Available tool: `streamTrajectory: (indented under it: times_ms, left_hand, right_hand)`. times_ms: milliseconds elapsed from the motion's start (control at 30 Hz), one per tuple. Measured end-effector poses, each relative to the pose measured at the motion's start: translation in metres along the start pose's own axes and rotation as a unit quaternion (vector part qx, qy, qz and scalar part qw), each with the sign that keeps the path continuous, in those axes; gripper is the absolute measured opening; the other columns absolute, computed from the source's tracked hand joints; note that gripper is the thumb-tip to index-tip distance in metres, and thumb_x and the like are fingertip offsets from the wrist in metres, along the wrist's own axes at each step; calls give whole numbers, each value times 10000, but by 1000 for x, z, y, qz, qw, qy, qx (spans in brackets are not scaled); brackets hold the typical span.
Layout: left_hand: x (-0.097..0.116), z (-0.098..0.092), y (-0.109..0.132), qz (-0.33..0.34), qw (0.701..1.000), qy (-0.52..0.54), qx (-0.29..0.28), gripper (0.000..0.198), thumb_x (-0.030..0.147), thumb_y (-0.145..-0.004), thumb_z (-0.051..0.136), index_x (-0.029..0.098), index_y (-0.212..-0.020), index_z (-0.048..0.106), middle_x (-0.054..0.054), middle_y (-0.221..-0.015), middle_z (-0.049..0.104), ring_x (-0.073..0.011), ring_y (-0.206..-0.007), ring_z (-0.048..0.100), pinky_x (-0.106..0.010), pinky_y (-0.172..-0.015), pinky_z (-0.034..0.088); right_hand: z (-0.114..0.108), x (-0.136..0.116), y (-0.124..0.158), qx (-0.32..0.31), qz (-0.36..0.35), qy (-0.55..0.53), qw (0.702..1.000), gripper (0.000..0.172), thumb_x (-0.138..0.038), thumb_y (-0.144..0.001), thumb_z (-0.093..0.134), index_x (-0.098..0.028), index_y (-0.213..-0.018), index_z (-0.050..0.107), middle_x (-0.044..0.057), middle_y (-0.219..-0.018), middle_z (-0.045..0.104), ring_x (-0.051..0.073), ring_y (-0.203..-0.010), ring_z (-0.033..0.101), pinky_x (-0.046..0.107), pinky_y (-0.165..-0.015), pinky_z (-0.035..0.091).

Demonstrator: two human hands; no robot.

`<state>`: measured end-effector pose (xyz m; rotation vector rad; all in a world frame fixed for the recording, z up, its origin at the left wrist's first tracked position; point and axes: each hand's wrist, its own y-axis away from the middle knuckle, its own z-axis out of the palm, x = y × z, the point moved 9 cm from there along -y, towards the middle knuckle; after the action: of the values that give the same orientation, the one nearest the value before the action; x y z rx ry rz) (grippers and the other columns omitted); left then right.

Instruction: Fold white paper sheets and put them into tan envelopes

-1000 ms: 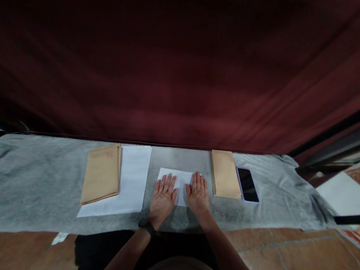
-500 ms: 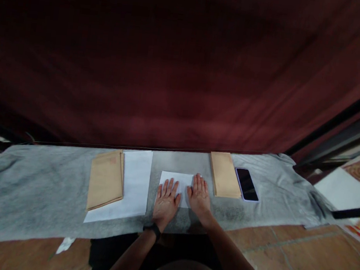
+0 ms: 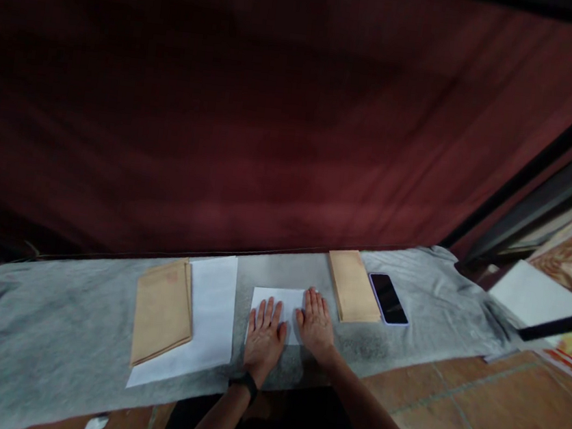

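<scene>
A white sheet of paper (image 3: 277, 295), smaller than the sheets to its left and perhaps folded, lies flat on the grey cloth. My left hand (image 3: 264, 343) rests palm down on its left part, fingers spread. Flat on its right end lies my right hand (image 3: 317, 323), fingers stretched out and close together. Neither hand grips anything. Right of my right hand sits a stack of brown envelopes (image 3: 355, 288). Larger white paper (image 3: 214, 309) lies to the left, partly covered by more brown envelopes (image 3: 162, 312).
A phone (image 3: 388, 299) in a pale purple case lies beside the right envelopes. The grey cloth (image 3: 56, 326) covers a long narrow surface against a dark red curtain (image 3: 270, 171). A white scrap (image 3: 94, 427) is on the tiled floor (image 3: 491, 410).
The camera view has tilted and shifted, so the cloth and papers sit a little lower in the picture. Both hands stay flat on the white paper.
</scene>
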<state>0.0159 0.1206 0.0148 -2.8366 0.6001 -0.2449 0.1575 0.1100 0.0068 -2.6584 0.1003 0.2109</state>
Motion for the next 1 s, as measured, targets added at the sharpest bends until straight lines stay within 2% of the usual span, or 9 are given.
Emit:
streamTrajectory:
  times_ms: [467, 833, 933, 1000]
  left_hand:
    - [0, -2, 0, -13, 1000, 10, 8, 547, 320, -955, 433, 237, -1495, 447, -62, -1574, 415, -277, -1487, 313, -524, -1221, 234]
    - [3, -5, 1, -7, 1000, 8, -11, 544, 463, -973, 440, 296, -1490, 447, -70, -1596, 381, -307, -1492, 293, -579, -1206, 198]
    - [2, -2, 1, -6, 1000, 8, -11, 554, 464, -974, 433, 303, -1503, 423, -70, -1602, 371, -304, -1498, 278, -581, -1207, 185]
    - [1, 1, 1, -2, 1000, 5, -16, 556, 426, -968, 440, 292, -1508, 418, -78, -1605, 363, -310, -1502, 266, -586, -1205, 182]
  right_hand:
    - [4, 2, 1, 5, -11, -5, 1000, 595, -349, -1036, 344, -65, -1555, 288, 208, -1537, 421, 319, -1421, 406, 524, -1165, 312]
    - [4, 3, 1, 17, -16, 6, 1000, 555, -351, -1042, 352, -33, -1495, 405, 232, -1506, 455, 320, -1420, 409, 514, -1147, 336]
    - [0, -5, -4, 3, 7, 2, 1000, 532, -311, -1040, 352, -31, -1487, 420, 223, -1512, 451, 311, -1438, 382, 519, -1167, 300]
    - [0, -23, -5, -17, -3, -13, 1000, 527, -305, -1039, 356, -59, -1502, 408, 193, -1538, 425, 294, -1465, 337, 509, -1189, 268]
